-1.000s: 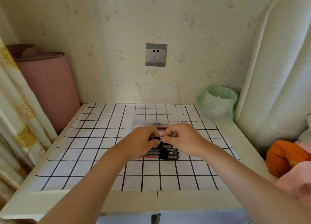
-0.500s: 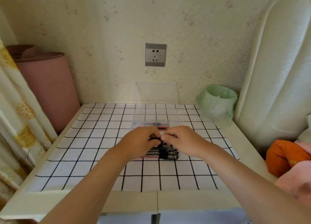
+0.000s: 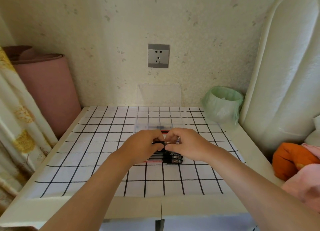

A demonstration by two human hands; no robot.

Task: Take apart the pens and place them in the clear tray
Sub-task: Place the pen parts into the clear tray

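One pen (image 3: 161,142) is held between the two hands above the middle of the bench (image 3: 173,206), which is covered by a white cloth (image 3: 86,152) with black grid lines. The left hand (image 3: 144,145) is curled, and the black end of the pen is pinched by its fingers. The right hand (image 3: 186,144) is curled too, and the other end is pinched between its thumb and fingertips. The two hands are nearly touching. Just under them a pile of pens (image 3: 171,158) is seen lying on the cloth. The clear tray (image 3: 138,121) is placed just behind the hands, and one pen part (image 3: 159,127) is seen inside it, near its front wall.
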